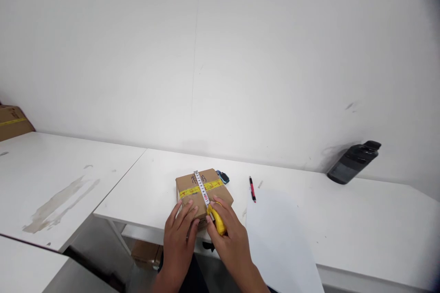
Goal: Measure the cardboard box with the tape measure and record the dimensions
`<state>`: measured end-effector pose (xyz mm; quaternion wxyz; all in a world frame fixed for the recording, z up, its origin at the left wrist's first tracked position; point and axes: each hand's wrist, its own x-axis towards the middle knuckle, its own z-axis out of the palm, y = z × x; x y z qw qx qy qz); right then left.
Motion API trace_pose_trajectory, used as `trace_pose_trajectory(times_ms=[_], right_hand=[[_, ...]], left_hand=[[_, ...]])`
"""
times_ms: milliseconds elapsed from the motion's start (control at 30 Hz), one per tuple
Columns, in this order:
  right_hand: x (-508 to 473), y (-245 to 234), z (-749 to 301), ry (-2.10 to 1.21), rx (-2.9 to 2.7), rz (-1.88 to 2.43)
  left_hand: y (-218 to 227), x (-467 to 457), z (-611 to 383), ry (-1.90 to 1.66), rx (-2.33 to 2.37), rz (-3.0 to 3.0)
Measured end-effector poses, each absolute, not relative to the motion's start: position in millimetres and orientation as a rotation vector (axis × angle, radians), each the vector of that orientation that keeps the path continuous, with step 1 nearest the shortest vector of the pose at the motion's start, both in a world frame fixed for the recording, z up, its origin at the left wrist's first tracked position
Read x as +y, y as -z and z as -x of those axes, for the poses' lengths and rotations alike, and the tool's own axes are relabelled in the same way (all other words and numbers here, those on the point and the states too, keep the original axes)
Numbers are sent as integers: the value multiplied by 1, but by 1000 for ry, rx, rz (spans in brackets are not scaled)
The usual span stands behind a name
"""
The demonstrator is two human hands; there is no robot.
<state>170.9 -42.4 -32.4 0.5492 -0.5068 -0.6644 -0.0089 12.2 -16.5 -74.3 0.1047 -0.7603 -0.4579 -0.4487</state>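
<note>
A small brown cardboard box [185, 210] with a band of yellow printed tape and dark handwriting on top sits near the table's front edge. Around the yellow case of a tape measure [219, 222], my right hand [233, 238] is closed at the box's near right side. Its white blade [201, 186] runs out across the box top toward the far edge, over the yellow tape. My left hand [180, 233] rests on the near left part of the box, fingers stretched out over the top, thumb at the near side.
Right of the box lie a red and black pen [252, 189] and a white paper sheet [282, 238]. A small blue and black object [223, 176] touches the box's far right side. A dark bottle [352, 163] stands by the wall. Another box [13, 122] is far left.
</note>
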Motion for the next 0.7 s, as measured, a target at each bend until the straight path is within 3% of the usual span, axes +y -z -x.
trace_pose_trajectory(times_ms=[700], right_hand=[[-44, 42, -180, 34, -1587, 1139]], left_hand=[[69, -21, -15, 1353, -1307, 2281]])
